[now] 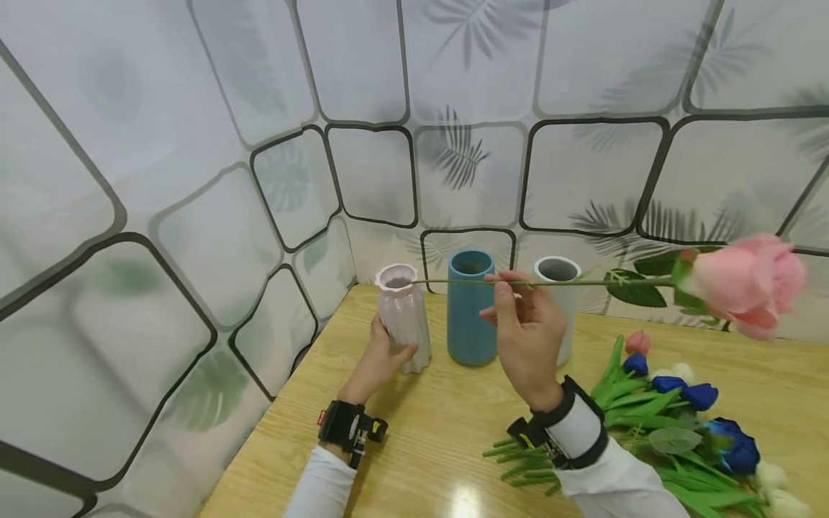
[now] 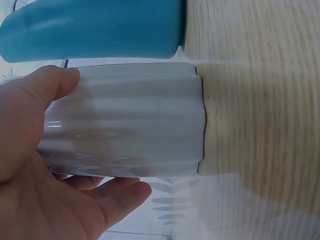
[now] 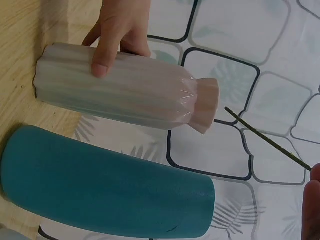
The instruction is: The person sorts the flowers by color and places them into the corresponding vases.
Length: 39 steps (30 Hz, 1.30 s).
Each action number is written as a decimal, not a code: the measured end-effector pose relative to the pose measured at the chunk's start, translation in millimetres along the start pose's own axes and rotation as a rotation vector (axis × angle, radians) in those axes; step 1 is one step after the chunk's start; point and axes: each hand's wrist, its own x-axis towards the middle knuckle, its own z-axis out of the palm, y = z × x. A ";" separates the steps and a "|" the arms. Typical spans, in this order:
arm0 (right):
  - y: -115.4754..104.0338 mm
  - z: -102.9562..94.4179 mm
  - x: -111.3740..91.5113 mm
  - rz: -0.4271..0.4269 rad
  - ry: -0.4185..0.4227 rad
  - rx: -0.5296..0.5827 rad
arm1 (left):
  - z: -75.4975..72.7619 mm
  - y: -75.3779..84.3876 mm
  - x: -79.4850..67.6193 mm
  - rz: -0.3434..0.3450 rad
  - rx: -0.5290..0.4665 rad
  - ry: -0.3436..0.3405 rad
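Observation:
My left hand (image 1: 378, 363) grips the pale pink ribbed vase (image 1: 406, 324), which stands upright on the table. In the left wrist view its thumb lies along one side of the vase (image 2: 125, 120) and the fingers reach round the other. Raised above the table, my right hand (image 1: 532, 334) pinches the long stem of a pink rose (image 1: 745, 284). The stem runs almost level, with the bloom out to the right. Its cut end points at the scalloped mouth of the vase. In the right wrist view the stem (image 3: 270, 140) ends just short of the rim.
A blue vase (image 1: 471, 324) stands just right of the pink one, and a white vase (image 1: 565, 309) is partly behind my right hand. Blue, white and pink flowers (image 1: 673, 424) lie bunched on the table (image 1: 414, 460) at the right. A patterned curtain (image 1: 376, 173) hangs behind.

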 end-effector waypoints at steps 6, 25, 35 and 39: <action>10.0 19.6 6.3 -0.005 -0.090 -0.070 | -0.8 -0.3 -1.2 0.014 0.016 0.004; 29.2 51.2 0.5 -0.279 -0.264 -0.419 | 0.2 -5.4 -1.1 0.093 0.025 0.033; 29.5 69.9 10.5 -0.238 -0.362 -0.420 | -0.5 -3.3 -1.5 0.087 0.028 0.007; 26.5 79.0 18.0 -0.217 -0.399 -0.448 | -0.3 -3.5 -1.4 0.080 0.033 -0.004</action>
